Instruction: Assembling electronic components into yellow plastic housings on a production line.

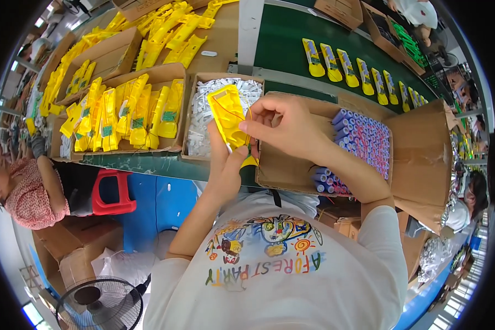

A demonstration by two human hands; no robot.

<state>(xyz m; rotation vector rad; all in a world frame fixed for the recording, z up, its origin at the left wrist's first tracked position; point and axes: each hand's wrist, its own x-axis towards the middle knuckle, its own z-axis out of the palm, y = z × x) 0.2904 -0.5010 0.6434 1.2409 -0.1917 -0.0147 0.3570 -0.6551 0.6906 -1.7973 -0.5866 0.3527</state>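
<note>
The left hand point(224, 168) held 1 yellow shell point(226, 116) in closed fingers. The right hand point(285, 122) was half curled over its edge; what it pinched, I could not tell.

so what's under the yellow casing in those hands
White plastic pieces in a cardboard box show beside the yellow casing; whatever lies directly beneath it or the left hand is covered.

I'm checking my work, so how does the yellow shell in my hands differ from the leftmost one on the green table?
The held shell is raised; the table shell rests on the green table. The held shell has red wire across it; the table shell shows a bluish strip. Both are long and yellow.
</note>
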